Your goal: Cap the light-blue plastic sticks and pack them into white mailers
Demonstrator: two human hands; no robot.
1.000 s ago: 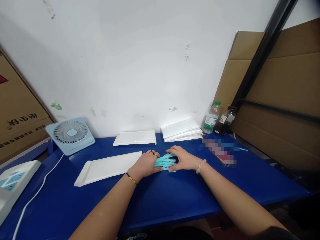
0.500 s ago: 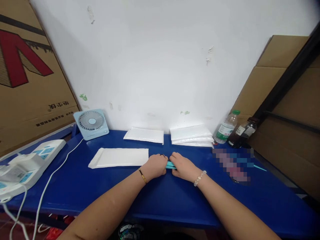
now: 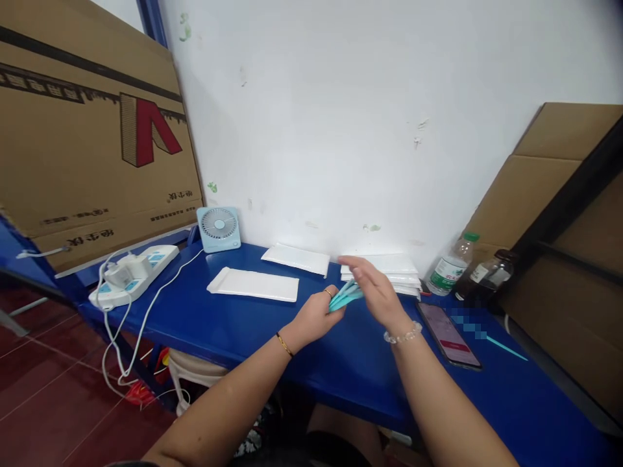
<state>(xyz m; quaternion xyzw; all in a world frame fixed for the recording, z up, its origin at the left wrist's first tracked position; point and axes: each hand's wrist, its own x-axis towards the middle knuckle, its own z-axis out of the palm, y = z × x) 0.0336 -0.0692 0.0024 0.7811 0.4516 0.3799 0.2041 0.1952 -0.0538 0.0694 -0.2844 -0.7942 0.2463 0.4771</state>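
My left hand (image 3: 321,311) is closed around a small fanned bundle of thin teal strips (image 3: 346,296), whose exact kind I cannot make out. My right hand (image 3: 374,293) is open, its fingers stretched out, right beside the free ends of the strips. Whether its palm touches them I cannot tell. Behind it lies a stack of white padded envelopes (image 3: 405,272), partly hidden by the fingers. One white envelope (image 3: 256,284) lies flat to the left of my hands, and another white envelope (image 3: 296,258) lies further back near the wall.
On the blue table (image 3: 302,357), a phone (image 3: 450,337) and a thin teal pointed piece (image 3: 506,347) lie at right. Behind them stand a green-capped bottle (image 3: 450,269) and a dark bottle (image 3: 487,277). A small fan (image 3: 219,228) and a power strip (image 3: 160,259) with cables occupy the left.
My right hand has opened and lifted off the teal strips, which now fan out from my left hand. The view has shifted, showing more of the left side and floor.
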